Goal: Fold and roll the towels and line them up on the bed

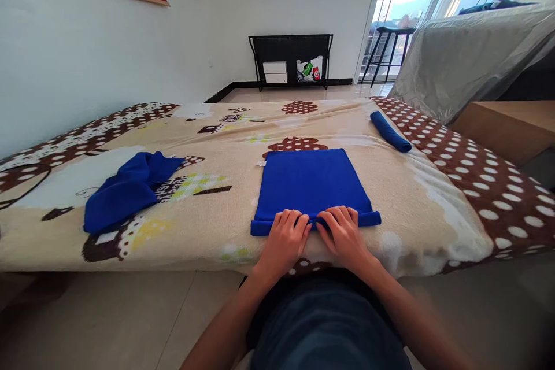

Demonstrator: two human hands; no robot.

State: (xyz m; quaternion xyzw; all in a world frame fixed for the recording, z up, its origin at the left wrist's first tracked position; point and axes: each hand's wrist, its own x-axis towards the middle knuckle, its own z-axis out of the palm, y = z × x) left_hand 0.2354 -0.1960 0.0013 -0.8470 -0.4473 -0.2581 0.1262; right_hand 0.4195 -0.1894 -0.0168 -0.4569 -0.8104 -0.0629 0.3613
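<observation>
A blue towel (pixel 310 179) lies spread flat on the bed, its near edge rolled into a narrow tube. My left hand (pixel 286 237) grips the rolled edge left of its middle, fingers curled over the top. Close beside it, my right hand (pixel 342 231) grips the same roll, with thumb and fingers around it. A small white tag (pixel 261 163) sticks out at the towel's far left side. To the left lies a crumpled blue towel (pixel 130 188). A tightly rolled blue towel (pixel 390 132) rests at the far right.
A patterned blanket (pixel 217 150) with a brown dotted border covers the bed. Beyond it, a black rack (pixel 291 49) stands against the wall. On the right are a plastic-draped piece of furniture (pixel 472 52), a wooden surface (pixel 511 127) and a dark stool (pixel 390 40) by the window.
</observation>
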